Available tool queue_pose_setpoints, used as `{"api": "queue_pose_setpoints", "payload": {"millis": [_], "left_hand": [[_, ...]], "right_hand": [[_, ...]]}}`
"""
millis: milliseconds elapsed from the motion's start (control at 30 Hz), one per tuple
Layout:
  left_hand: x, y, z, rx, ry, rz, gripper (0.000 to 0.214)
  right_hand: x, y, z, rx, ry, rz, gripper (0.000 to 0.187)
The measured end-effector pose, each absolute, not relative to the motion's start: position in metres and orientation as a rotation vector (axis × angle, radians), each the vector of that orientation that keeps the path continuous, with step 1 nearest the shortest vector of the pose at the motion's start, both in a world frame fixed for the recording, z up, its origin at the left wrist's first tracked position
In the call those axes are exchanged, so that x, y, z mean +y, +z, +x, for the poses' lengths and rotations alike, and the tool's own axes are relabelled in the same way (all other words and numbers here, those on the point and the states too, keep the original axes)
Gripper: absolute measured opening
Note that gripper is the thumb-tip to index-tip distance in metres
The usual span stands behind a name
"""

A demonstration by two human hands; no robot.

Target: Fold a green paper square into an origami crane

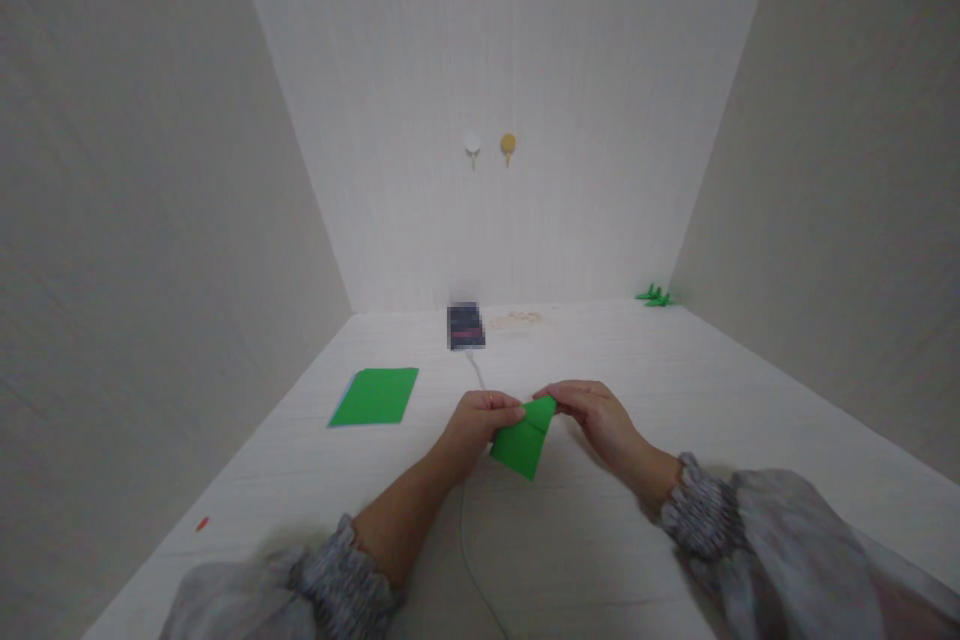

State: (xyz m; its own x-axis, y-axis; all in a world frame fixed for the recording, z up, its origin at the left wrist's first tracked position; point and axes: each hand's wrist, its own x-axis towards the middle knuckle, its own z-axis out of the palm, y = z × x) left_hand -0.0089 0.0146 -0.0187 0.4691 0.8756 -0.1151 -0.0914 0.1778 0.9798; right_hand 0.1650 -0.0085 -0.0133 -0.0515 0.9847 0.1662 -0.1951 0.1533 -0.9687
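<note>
A folded piece of green paper (520, 445) is held up over the white table, with a crease running across its upper part. My left hand (480, 423) pinches its upper left edge, thumb on top and fingers behind. At the paper's top right corner, my right hand (596, 412) has its thumb and fingers closed on the tip. Part of the right fingers is hidden behind the paper. To the left of my hands lies a stack of flat green paper sheets (375, 396) on the table.
A blurred dark device (465, 327) stands near the back wall, and a white cable (466, 550) runs from it under my hands. Small green folded figures (655, 296) sit in the back right corner. Two hooks (508, 144) are on the wall. A small red piece (202, 524) lies front left.
</note>
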Motion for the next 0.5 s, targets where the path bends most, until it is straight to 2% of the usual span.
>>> {"api": "queue_pose_setpoints", "payload": {"millis": [233, 500], "left_hand": [[0.0175, -0.0236, -0.0137, 0.887, 0.855, 1.172, 0.02], [0.0133, -0.019, -0.0116, 0.841, 0.835, 1.145, 0.021]], "right_hand": [[-0.0067, -0.0095, 0.1704, -1.105, 1.227, -0.911, 0.027], [-0.0096, -0.0168, 0.1655, -1.286, 1.19, -0.92, 0.016]]}}
